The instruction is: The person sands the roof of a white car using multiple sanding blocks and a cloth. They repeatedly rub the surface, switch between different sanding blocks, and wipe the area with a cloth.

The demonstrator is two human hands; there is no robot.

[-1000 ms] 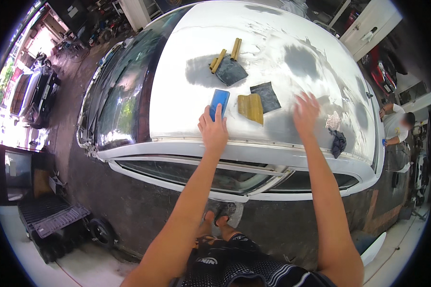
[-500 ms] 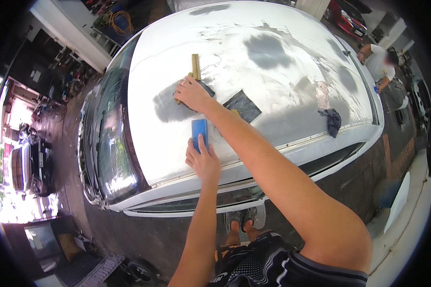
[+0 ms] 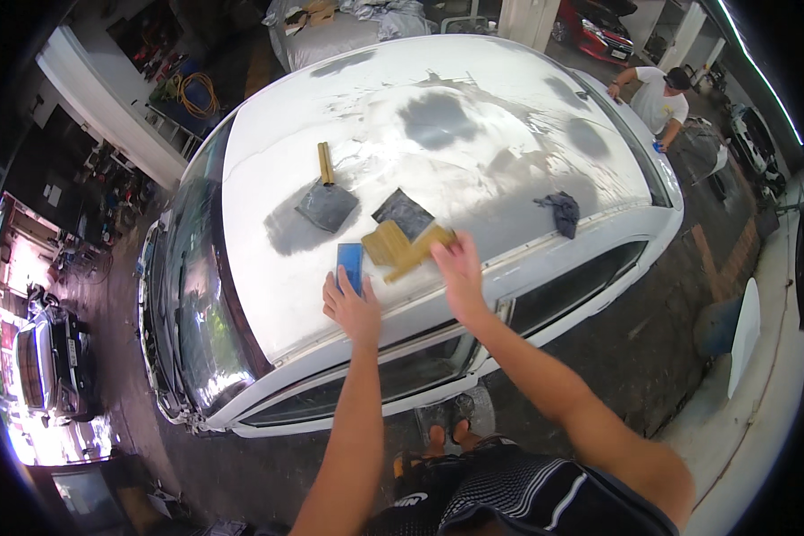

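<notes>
1. Scene: a white car roof (image 3: 473, 116), sanded in dull grey patches, serves as the working surface. The person stands at its 6 o'clock edge with both forearms reaching up onto it.
2. Left hand (image 3: 353, 308): it lies on the roof with the fingers spread over the lower end of a blue sanding block (image 3: 349, 264). The grip is open and pressing flat, not wrapped around the block.
3. Right hand (image 3: 460, 268): its fingers are closed on one end of a tan wooden block (image 3: 417, 252), which slants toward 10 o'clock and touches a second, squarer tan block (image 3: 387, 241).
4. Handling, blue block: judged light and stiff, with a smooth face that could skid on the dusty paint. Take hold across its long edges, palm on top.
5. Handling, tan block: judged rigid and light (probably wood or cork); a pinch at the near end suffices, though a mid-length hold would give better control.
6. Surroundings:
   - A dark abrasive sheet (image 3: 403, 213) lies just beyond the tan blocks at 12 o'clock.
   - A flat scraper (image 3: 327, 202) with a tan handle lies at 11 o'clock.
   - A grey rag (image 3: 561, 213) sits at 2 o'clock, well apart.
   - Another person (image 3: 661, 100) in a white shirt works at the far side.
</notes>
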